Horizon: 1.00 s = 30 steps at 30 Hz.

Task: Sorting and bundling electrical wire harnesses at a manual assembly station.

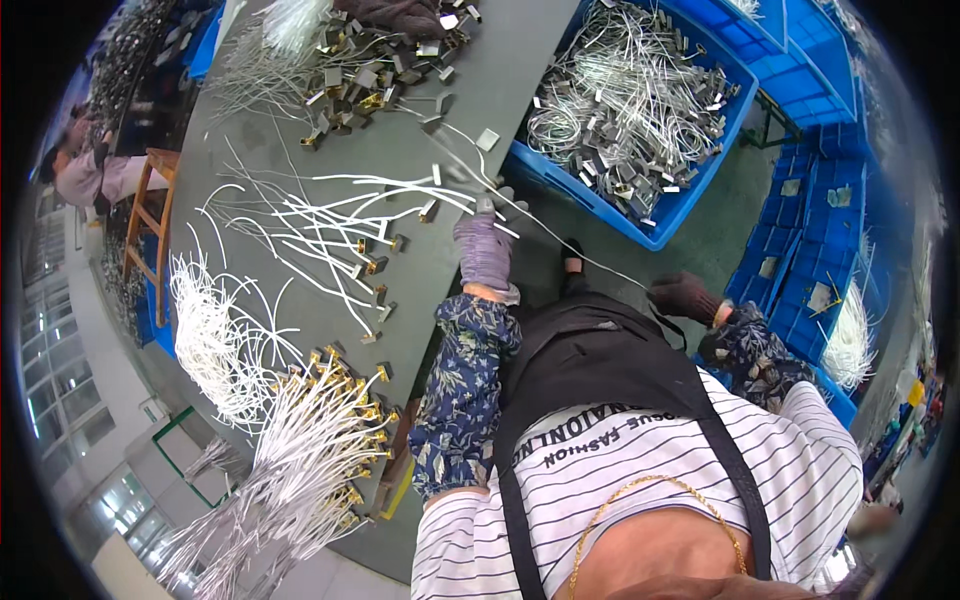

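My left hand [486, 250], in a lavender glove, is closed at the table's edge, its fingertips on a thin white wire [560, 240]. The wire runs from the tabletop past those fingers to my right hand [685, 297], in a dark brown glove, which is closed on its other part near my apron. A blurred small metal piece lies along the wire beyond my left hand. Beside that hand, white-sleeved wires [335, 215] spread over the grey table [425, 290], several ending in small brass-coloured and grey metal boxes [375, 265].
A pile of wires with grey metal boxes [365, 75] lies at the table's far end. Bundled white sleeves [215, 340] and brass-ended wires [310, 440] lie near left. A blue crate [655, 235] full of wires stands right of the table; more blue crates [800, 230] stand beyond. Another person [95, 180] sits far left.
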Available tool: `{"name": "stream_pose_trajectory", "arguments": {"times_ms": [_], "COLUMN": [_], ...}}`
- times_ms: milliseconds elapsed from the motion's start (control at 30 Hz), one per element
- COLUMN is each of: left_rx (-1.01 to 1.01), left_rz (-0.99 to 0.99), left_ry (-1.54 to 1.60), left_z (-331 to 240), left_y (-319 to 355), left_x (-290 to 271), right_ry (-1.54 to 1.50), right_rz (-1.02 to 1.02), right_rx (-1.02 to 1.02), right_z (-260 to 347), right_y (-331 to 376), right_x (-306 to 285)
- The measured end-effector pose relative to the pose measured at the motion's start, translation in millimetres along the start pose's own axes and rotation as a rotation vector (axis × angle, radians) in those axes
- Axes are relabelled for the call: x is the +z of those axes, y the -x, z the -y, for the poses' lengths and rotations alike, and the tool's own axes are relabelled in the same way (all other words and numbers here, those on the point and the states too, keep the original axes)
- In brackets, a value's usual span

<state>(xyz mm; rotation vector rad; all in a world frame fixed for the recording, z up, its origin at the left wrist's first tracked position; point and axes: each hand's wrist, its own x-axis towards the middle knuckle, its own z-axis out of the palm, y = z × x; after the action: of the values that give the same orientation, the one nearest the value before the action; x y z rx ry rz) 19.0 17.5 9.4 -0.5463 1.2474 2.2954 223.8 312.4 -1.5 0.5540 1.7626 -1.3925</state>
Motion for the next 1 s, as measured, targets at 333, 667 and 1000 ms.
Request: {"name": "stream_pose_trajectory", "arguments": {"times_ms": [333,667,1000], "left_rx": [0.254,0.489,0.032], "left_rz": [-0.06,-0.304,0.325], "left_ry": [0.315,-0.059,-0.609], "left_z": [-75,-146,-26], "left_y": [-27,-10,42], "left_x": [-27,-32,23], "right_ry": [0.075,-0.03,-0.127], "right_rz": [0.007,0.025,-0.007], "right_rx": [-0.009,0.084,0.012], "right_z": [-74,-52,-17], "right_y": [15,12,-16], "right_x": [-12,-19,-5]}}
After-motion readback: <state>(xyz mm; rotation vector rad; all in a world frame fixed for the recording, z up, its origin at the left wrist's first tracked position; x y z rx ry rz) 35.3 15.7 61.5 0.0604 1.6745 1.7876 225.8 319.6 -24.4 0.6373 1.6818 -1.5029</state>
